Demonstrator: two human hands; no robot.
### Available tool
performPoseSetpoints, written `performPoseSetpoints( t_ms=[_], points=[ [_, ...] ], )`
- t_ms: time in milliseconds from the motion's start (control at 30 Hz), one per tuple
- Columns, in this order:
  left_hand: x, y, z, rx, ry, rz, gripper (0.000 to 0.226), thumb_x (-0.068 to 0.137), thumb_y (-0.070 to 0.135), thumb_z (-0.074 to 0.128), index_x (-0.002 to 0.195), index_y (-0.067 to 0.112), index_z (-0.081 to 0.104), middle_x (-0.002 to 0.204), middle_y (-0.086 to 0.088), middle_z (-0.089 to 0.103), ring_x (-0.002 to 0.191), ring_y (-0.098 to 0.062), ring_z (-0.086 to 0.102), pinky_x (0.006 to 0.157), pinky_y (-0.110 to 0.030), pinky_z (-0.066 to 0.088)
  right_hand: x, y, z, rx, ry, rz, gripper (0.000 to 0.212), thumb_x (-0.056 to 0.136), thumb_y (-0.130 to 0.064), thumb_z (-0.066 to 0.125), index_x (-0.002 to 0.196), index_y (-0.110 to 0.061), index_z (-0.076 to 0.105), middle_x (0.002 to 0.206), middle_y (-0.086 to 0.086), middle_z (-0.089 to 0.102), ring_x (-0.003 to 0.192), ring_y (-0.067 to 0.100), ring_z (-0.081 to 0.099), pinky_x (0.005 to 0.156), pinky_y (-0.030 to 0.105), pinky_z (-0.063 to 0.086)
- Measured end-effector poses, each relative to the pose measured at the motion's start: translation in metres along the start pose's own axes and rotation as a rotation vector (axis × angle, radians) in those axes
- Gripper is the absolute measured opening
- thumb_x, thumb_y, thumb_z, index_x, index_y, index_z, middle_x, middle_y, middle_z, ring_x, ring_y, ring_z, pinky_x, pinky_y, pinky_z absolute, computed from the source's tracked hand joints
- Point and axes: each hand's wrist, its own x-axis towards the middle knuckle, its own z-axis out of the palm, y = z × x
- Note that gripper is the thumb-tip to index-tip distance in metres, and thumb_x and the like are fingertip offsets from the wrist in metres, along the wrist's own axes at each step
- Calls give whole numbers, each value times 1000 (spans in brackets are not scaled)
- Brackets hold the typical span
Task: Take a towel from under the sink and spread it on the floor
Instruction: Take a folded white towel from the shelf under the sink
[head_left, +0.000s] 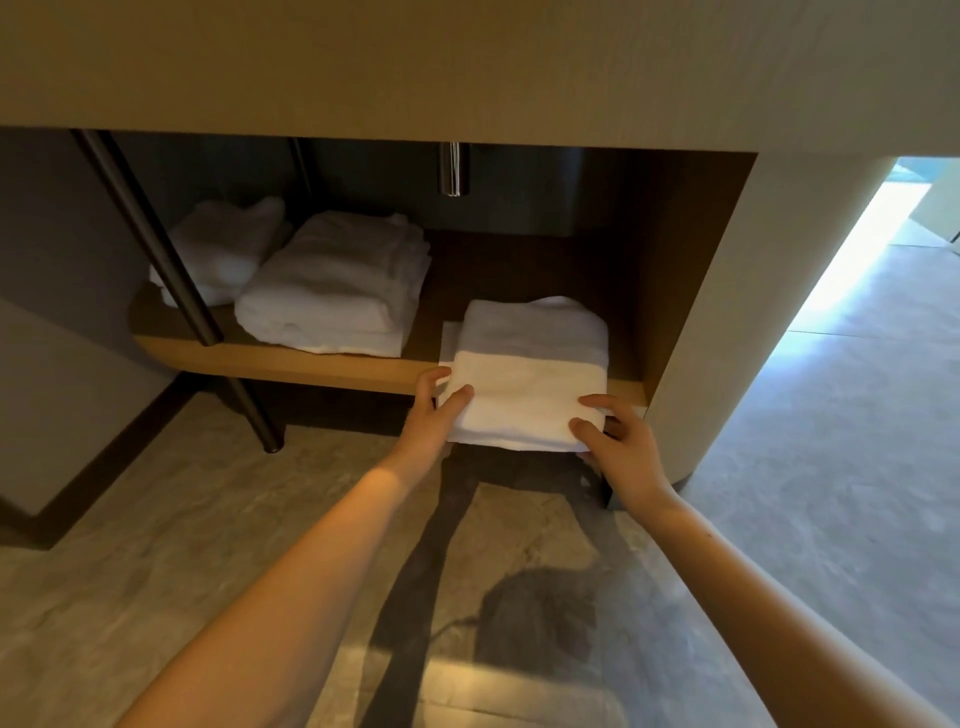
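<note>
Towel (524, 384), folded and white, hangs half off the front edge of the shelf (291, 364) under the sink, both my hands gripping it: left hand (436, 415) pinching its left corner, right hand (618, 441) its right. Farther back lie two more folded stacks (332, 291).

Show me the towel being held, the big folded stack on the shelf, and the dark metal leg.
held towel (524, 384), head view, top face.
folded stack (332, 286), head view, top.
metal leg (156, 239), head view, mid-shaft.
</note>
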Motion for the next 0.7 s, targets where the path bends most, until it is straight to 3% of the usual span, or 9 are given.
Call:
performPoseSetpoints(
  t_ms=[100, 200, 267, 367, 433, 500, 567, 600, 700],
  points=[
    [8, 2, -6, -23, -81, -17, 36, 93, 31, 62, 120, 39, 41, 138, -8, 44, 109, -19, 55, 78, -28, 54, 7, 1, 1, 61, -13, 77, 15, 94, -22, 60, 103, -32, 54, 109, -16, 49, 99, 11, 53, 67, 13, 51],
    [15, -1, -15, 2, -192, -97, 55, 80, 32, 75, 121, 51, 43, 134, -1, 43, 114, -27, 53, 87, -43, 57, 18, 1, 1, 77, -33, 148, 12, 92, -32, 62, 93, -35, 51, 106, -17, 47, 96, 9, 50, 69, 15, 46],
    [20, 0, -19, 5, -315, -136, 66, 74, 33, 77, 122, 60, 41, 134, 5, 39, 118, -28, 48, 94, -50, 53, 25, 1, -3, 94, -67, 166, 20, 90, -32, 65, 96, -43, 50, 109, -18, 43, 98, 12, 50, 66, 15, 50],
    [22, 2, -23, 10, -447, -216, 70, 74, 28, 77, 122, 66, 44, 137, 9, 37, 120, -25, 46, 104, -54, 45, 31, 1, -15, 115, -193, 196, 51, 80, -35, 73, 115, -60, 44, 120, -20, 39, 108, 16, 49, 72, 20, 56],
    [16, 4, -26, 1, -481, -306, 76, 71, 25, 78, 126, 65, 43, 136, 11, 37, 116, -21, 48, 106, -52, 43, 26, -2, -22, 130, -346, 275, 71, 74, -39, 76, 125, -68, 36, 127, -20, 36, 113, 18, 48, 73, 23, 58],
    [2, 9, -30, 45, -476, -363, 84, 68, 24, 78, 133, 62, 39, 140, 11, 33, 121, -21, 44, 108, -51, 41, 13, -4, -24, 121, -479, 309, 78, 78, -37, 75, 130, -71, 29, 136, -17, 32, 119, 18, 45, 85, 32, 58],
    [-19, 19, -35, 64, -451, -403, 88, 68, 20, 78, 136, 60, 38, 145, 11, 27, 132, -23, 32, 109, -48, 39, -6, -12, -25, 118, -495, 338, 81, 80, -29, 76, 133, -70, 29, 139, -13, 31, 122, 21, 43, 91, 39, 56],
    [-31, 27, -39, 60, -438, -413, 87, 70, 18, 77, 137, 59, 38, 146, 11, 27, 134, -23, 29, 109, -47, 38, -16, -21, -26, 116, -478, 357, 82, 80, -24, 76, 133, -68, 32, 138, -13, 32, 122, 22, 43, 86, 36, 57],
    [-77, 64, -51, 42, -415, -456, 84, 74, 14, 77, 135, 60, 41, 143, 14, 34, 128, -19, 38, 100, -39, 47, -50, -66, -29, 94, -459, 436, 85, 79, -13, 75, 131, -68, 37, 133, -14, 34, 118, 24, 44, 79, 34, 60]
  ],
)
